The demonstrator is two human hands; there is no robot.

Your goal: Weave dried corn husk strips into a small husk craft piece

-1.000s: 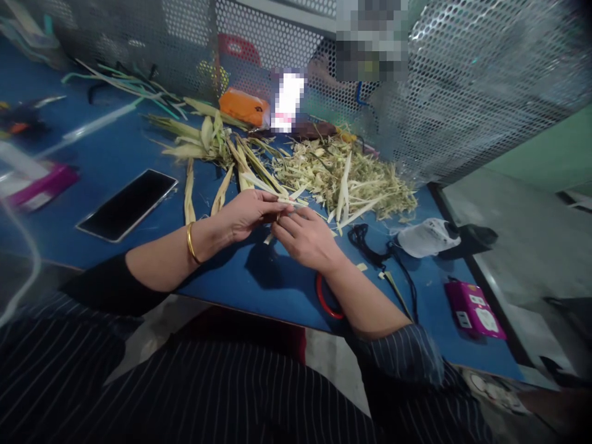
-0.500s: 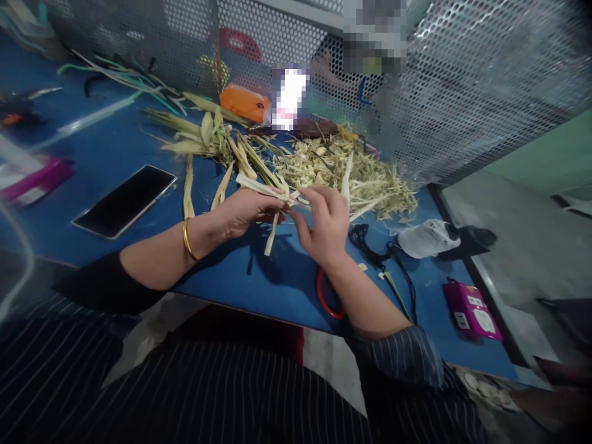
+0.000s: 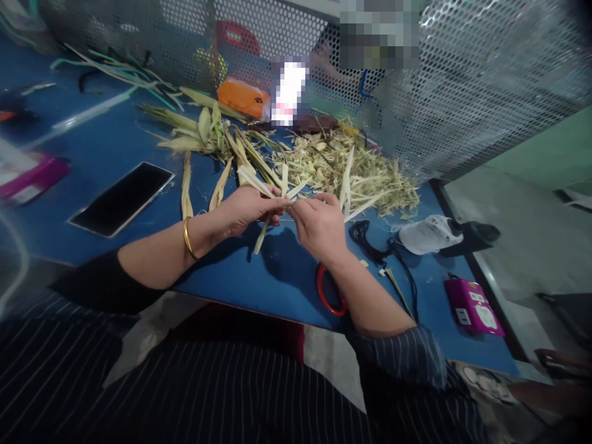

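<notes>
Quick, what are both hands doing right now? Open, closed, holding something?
Left hand: closed, pinching pale strips.
Right hand: closed on the same strips, close beside the left; its exact grip is hidden.

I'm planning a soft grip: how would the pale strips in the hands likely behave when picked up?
The pale strips are probably light, as they look thin and narrow. They seem somewhat stiff, since free ends stick out fairly straight from the left hand. Flat and ribbon-like, they'd likely crease under pressure.
</notes>
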